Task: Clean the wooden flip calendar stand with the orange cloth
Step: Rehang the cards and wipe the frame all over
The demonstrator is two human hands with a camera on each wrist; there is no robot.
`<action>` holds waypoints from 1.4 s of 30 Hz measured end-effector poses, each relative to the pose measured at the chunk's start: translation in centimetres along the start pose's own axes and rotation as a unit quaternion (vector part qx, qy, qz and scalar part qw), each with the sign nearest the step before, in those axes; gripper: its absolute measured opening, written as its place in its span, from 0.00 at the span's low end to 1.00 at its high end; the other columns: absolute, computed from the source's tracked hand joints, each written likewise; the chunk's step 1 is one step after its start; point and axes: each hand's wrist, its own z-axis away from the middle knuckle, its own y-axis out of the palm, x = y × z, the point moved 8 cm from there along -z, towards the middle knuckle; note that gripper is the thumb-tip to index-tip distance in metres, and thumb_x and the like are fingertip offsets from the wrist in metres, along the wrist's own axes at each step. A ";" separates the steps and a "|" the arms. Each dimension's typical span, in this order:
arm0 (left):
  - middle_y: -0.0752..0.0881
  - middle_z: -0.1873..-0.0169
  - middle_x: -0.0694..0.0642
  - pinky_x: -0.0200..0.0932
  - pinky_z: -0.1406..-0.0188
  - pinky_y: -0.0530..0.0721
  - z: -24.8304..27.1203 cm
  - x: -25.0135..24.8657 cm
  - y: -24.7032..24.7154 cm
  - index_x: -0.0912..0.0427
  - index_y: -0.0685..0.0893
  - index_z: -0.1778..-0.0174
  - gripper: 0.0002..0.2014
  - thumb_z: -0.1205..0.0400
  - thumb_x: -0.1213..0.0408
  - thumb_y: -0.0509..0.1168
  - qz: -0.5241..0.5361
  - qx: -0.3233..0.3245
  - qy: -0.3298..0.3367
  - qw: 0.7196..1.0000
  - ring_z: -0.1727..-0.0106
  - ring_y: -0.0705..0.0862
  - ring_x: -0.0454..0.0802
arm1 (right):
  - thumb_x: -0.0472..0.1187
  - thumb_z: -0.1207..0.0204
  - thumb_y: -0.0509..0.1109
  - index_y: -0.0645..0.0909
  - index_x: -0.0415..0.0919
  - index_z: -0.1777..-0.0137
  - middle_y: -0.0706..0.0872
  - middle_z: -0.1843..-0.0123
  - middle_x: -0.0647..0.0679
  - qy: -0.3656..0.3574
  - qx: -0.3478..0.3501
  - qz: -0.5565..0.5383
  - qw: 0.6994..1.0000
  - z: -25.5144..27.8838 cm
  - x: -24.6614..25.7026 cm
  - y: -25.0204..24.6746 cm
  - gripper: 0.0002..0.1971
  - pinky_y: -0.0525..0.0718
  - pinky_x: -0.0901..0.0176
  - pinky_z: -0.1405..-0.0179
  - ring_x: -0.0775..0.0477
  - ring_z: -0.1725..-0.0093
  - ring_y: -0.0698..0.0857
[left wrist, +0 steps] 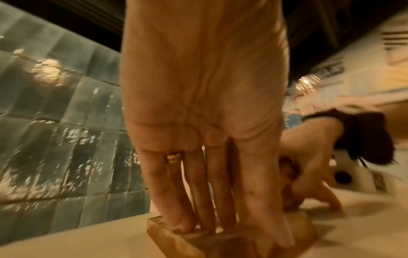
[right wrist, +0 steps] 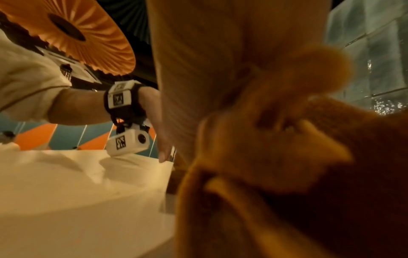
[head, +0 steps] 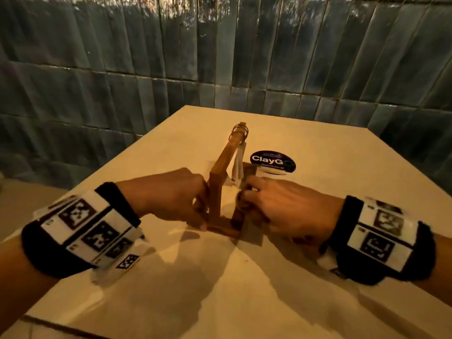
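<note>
The person's left hand (head: 168, 194) lies at the left of the wooden flip calendar stand (head: 216, 189), its straight fingers (left wrist: 199, 195) pressed down on the stand's flat base block, the thumb along the near base bar. A single gold ring (left wrist: 174, 156) sits on one finger. The hand grips nothing; it only presses. Its fingertips are partly hidden behind the stand's upright in the head view.

The one stand rests in the middle of the pale, cream-coloured table (head: 220, 277), a slanted wooden frame with metal rings at its top and white cards hanging from them. How many cards there are cannot be made out, and any print on them is too blurred to read.

Just right of the stand, the right hand (head: 281, 206) is curled round a bunched orange cloth (right wrist: 276, 157), held against the stand's right side. In the head view the cloth is almost wholly hidden under the hand; the right wrist view shows it close and blurred, filling the lower right of the picture.

Behind the right hand stands one round dark-lidded tub with a white label (head: 272, 161); its lettering reads "ClayG", the rest being cut off by glare. The tub's lower part is hidden by the fingers.
</note>
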 end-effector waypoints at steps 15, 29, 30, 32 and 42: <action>0.86 0.47 0.45 0.13 0.56 0.69 -1.5 -0.2 0.5 0.47 0.85 0.40 0.16 0.21 0.50 0.62 -0.047 -0.017 0.128 0.991 0.51 0.82 0.42 | 0.51 0.19 0.58 0.73 0.52 0.29 0.64 0.33 0.53 -0.071 0.079 -0.070 0.992 0.1 2.9 1.3 0.20 0.80 0.63 0.43 0.57 0.42 0.70; 0.87 0.50 0.43 0.27 0.47 0.80 -1.3 0.5 1.9 0.48 0.86 0.43 0.15 0.21 0.50 0.62 -0.013 -0.013 0.131 0.991 0.53 0.86 0.42 | 0.49 0.17 0.55 0.66 0.59 0.27 0.63 0.41 0.53 -0.078 0.066 -0.008 0.995 -1.2 -0.4 1.7 0.18 0.81 0.60 0.50 0.54 0.47 0.72; 0.87 0.50 0.43 0.29 0.48 0.81 -1.4 0.6 2.0 0.48 0.87 0.43 0.15 0.21 0.50 0.62 -0.016 -0.018 0.129 0.991 0.53 0.86 0.43 | 0.49 0.17 0.58 0.63 0.61 0.26 0.62 0.41 0.54 -0.078 0.078 -0.029 0.993 -0.9 0.3 1.9 0.20 0.81 0.60 0.50 0.55 0.47 0.71; 0.88 0.50 0.44 0.30 0.48 0.82 -1.2 1.0 2.1 0.48 0.87 0.44 0.14 0.21 0.50 0.62 -0.008 -0.016 0.119 0.993 0.54 0.86 0.42 | 0.46 0.19 0.63 0.64 0.62 0.26 0.65 0.39 0.52 -0.067 0.060 -0.032 0.995 -1.2 0.0 1.4 0.23 0.81 0.57 0.48 0.53 0.45 0.72; 0.79 0.45 0.21 0.38 0.46 0.84 6.9 2.8 -6.6 0.19 0.68 0.40 0.24 0.33 0.43 0.59 0.204 -0.254 0.101 0.940 0.44 0.80 0.23 | 0.41 0.33 0.72 0.80 0.62 0.48 0.88 0.55 0.58 0.200 0.000 -0.460 0.865 2.4 -7.4 -3.5 0.16 0.84 0.71 0.67 0.57 0.58 0.88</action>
